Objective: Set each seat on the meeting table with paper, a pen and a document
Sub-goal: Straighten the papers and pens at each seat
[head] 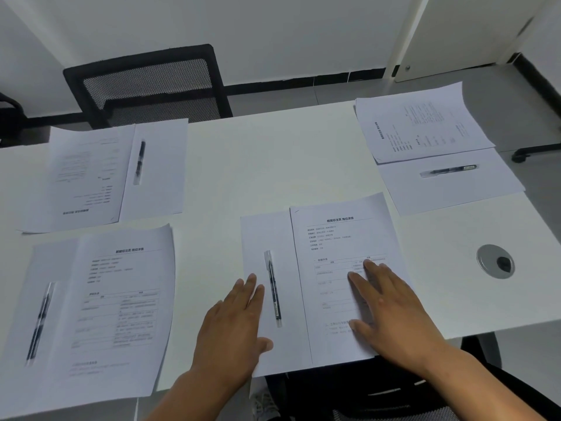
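White bench (273, 165), head view only, so just the one look. Four seats laid out already: far-left set (91, 177) with its pen (139, 162), near-left set (121, 299) with a pen (39, 323), far-right document (425, 129) above a blank sheet (449, 183) carrying a pen (449, 170). Nearest seat looks done too: blank paper (258, 238), pen (274, 288) on it, printed document (337, 238) just beside. Left hand (233, 326) flat on the paper, fingers straight, gripping nothing; right hand (394, 317) flat on the document, same deal, hands apart. Probably just squaring things up, maybe the last touch. Can't tell about seats outside the shot. Writing: Chinese heading, roughly "数据标注员 岗位详情"; smaller text too blurry. No brands readable.
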